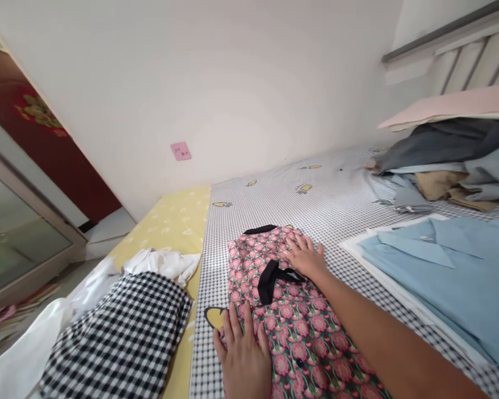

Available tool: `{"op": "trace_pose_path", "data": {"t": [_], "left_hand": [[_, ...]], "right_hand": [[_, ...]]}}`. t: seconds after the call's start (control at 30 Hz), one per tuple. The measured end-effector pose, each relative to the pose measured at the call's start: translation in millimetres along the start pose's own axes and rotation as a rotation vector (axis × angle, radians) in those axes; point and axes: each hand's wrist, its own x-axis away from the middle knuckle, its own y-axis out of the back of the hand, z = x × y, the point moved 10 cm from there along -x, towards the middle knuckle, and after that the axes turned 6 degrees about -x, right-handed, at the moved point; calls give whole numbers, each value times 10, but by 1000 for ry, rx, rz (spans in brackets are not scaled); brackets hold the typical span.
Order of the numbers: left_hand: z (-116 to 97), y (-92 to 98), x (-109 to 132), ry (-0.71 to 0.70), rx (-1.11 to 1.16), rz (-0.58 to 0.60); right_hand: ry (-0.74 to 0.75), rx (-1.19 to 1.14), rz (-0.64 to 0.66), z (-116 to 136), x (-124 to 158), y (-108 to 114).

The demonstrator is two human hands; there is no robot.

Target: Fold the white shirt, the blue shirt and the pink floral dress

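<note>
A pink and green flower-patterned shirt (299, 327) with a black collar (268, 282) lies on the checked bed sheet (270, 199). Flat against its left edge rests my left hand (246, 349), fingers spread and pointing away from me. My right hand (306, 257) reaches further up and presses on the right side of the cloth, near the collar, with its fingers apart. Neither hand grips the fabric. Part of the shirt's right side is hidden beneath my right forearm.
To the left are a black-and-white gingham garment (125, 332) and white clothes (162, 263) over the yellow bed edge (178, 213). Folded light blue shirts (432, 271) lie right. Behind them a clothes pile (449, 149) stands under a pink board (457, 105). A wall (249, 83) bounds the far side.
</note>
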Motion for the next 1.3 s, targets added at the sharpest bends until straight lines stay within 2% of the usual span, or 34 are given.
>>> {"op": "trace_pose_path", "data": {"t": [0.17,0.3,0.4,0.47,0.57,0.7,0.83,0.9,0.97,1.0,1.07,1.17,1.23,1.3], "left_hand": [[-9,15,2,33,71,14],[-11,12,7,42,90,17],[-13,27,20,47,104,-7],[-10,33,29,54,110,-20],[-7,19,31,60,113,-18],[-7,-3,7,64,107,10],[-13,17,-21,52,91,50],[-24,44,-32,35,61,63],[-40,65,-40,14,22,72],[-49,70,-43,3,4,77],[-63,74,-46,-12,-23,78],[-68,80,-46,-14,-49,63],[-70,82,-47,-16,-62,56],[-76,87,-49,-23,-72,56]], "right_hand": [[-81,-72,100,92,-98,194],[5,-84,30,438,0,392],[87,-71,29,704,155,370],[108,-61,21,789,236,349],[89,-59,-35,749,285,391],[68,-106,-61,549,306,458],[55,-182,-144,338,444,644],[115,-211,-222,333,597,747],[259,-226,-302,437,814,782],[341,-211,-304,512,930,729],[474,-135,-215,657,1138,468],[538,-35,-39,735,1346,32],[544,-38,-20,739,1414,-63],[536,-53,-22,736,1433,-59]]}}
